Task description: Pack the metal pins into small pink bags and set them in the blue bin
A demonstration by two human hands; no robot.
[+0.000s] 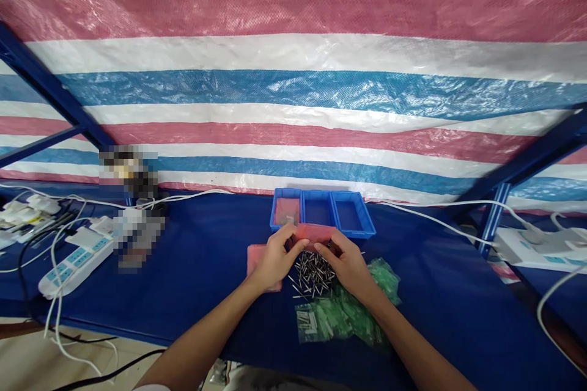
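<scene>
Both hands hold a pink plastic bag (315, 233) stretched between them, just in front of the blue bins. My left hand (280, 255) pinches its left end, and my right hand (345, 256) pinches the right end. Beneath the hands lies a pile of thin dark metal pins with silvery ends (313, 275). Beside my left wrist is a stack of pink bags (255, 256), partly covered by that hand. Green-tinted clear bags (342, 316) spread under and around my right forearm; small pieces show in one of them.
Three joined blue bins (353, 214) stand at the back of the blue table (192, 263); the left one contains a pink bag (287, 211). A white power strip (77, 266) with cables lies left, another white power strip (532, 249) right. Blue frame bars and a striped sheet (293, 85) stand behind.
</scene>
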